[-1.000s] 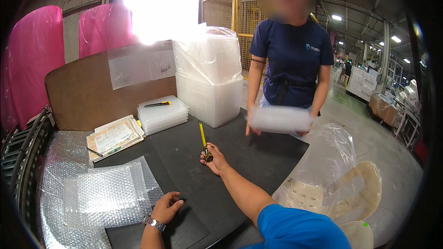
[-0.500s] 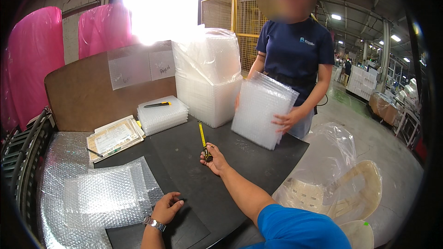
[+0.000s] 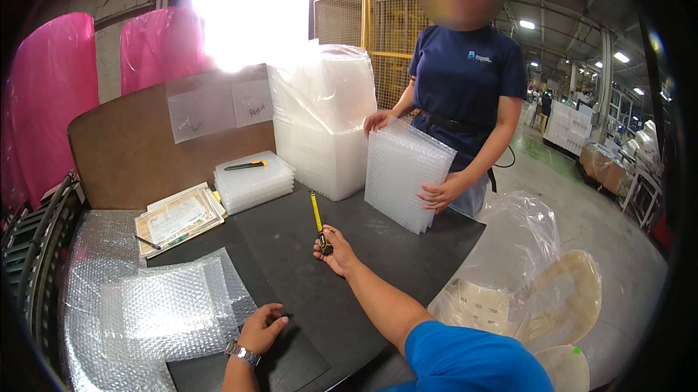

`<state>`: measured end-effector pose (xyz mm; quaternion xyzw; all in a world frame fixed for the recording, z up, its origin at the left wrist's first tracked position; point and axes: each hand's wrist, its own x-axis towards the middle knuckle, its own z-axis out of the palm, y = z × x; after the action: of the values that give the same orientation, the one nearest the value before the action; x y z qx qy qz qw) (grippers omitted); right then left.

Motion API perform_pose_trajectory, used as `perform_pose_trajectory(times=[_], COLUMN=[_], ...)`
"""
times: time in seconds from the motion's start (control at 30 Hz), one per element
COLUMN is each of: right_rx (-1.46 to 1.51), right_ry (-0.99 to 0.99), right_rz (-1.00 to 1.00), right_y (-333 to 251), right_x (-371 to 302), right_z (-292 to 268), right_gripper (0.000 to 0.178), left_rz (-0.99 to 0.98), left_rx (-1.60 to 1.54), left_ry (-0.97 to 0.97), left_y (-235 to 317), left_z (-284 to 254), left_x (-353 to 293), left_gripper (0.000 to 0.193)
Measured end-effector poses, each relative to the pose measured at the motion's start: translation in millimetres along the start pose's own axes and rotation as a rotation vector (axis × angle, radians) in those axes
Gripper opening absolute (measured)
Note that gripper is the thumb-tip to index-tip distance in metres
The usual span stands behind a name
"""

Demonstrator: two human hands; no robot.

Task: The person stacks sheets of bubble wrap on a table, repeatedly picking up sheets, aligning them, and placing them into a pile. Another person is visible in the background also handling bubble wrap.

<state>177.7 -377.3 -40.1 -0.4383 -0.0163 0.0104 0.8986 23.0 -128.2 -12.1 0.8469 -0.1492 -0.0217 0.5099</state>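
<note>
In my right hand [image 3: 336,254] is a tape measure [image 3: 326,244] with a dark case, my fingers wrapped round it. Its yellow blade [image 3: 315,209] sticks out a short way over the black tabletop, pointing at the far side. My left hand [image 3: 263,328], with a metal watch on the wrist, rests at the table's near part with loosely bent fingers and nothing in it. Clear bubble-wrap sheets [image 3: 171,301] lie just left of it. Across the table a co-worker in a dark blue shirt holds a stack of bubble-wrap bags [image 3: 406,177] upright on the tabletop.
A tall plastic-covered stack [image 3: 323,119] stands at the back. Left of it, a yellow-and-black utility knife [image 3: 246,165] lies on a low bubble-wrap pile [image 3: 254,187]. Papers with a pen [image 3: 182,219] lie farther left. A plastic-covered chair [image 3: 560,297] stands right of the table.
The co-worker's bag stack has gone from tilted to more upright on the table, and one of the co-worker's hands has come up to its top edge. My hands stay nearly still.
</note>
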Motion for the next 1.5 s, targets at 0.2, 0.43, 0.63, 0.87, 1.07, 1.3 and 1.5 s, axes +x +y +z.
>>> perform_pose_trajectory(times=[0.2, 0.43, 0.63, 0.87, 1.07, 1.3, 1.5], right_rx=[0.001, -0.016, -0.020, -0.030, -0.041, -0.040, -0.029], right_ry=[0.002, 0.004, -0.007, -0.014, -0.009, -0.009, -0.004], right_rz=[-0.006, -0.005, -0.003, -0.011, -0.013, -0.006, -0.004], right_y=[-1.7, -2.2, -2.2, -1.9, -1.2, -2.5, -2.7], right_x=[-2.3, -2.9, -3.4, -3.6, -3.4, -4.1, -4.6], right_z=[2.0, 2.7, 3.9, 3.2, 2.9, 4.3, 4.7], right_gripper=[0.035, 0.035, 0.036, 0.038, 0.038, 0.036, 0.035], left_rz=[-0.015, -0.010, -0.006, -0.009, -0.011, -0.018, -0.025], left_rx=[-0.010, -0.002, -0.025, -0.015, -0.003, -0.014, -0.008], left_ry=[0.013, 0.001, -0.009, -0.010, -0.010, -0.018, -0.023], left_y=[3.3, 1.2, -3.7, -4.7, -6.4, -6.2, -2.0], left_z=[0.0, 0.2, 0.1, 0.4, 1.1, 0.8, -0.3], left_x=[-1.2, -0.2, 0.3, 0.7, 1.0, 0.9, 0.4], left_gripper=[0.036, 0.037, 0.038, 0.039, 0.039, 0.039, 0.039])
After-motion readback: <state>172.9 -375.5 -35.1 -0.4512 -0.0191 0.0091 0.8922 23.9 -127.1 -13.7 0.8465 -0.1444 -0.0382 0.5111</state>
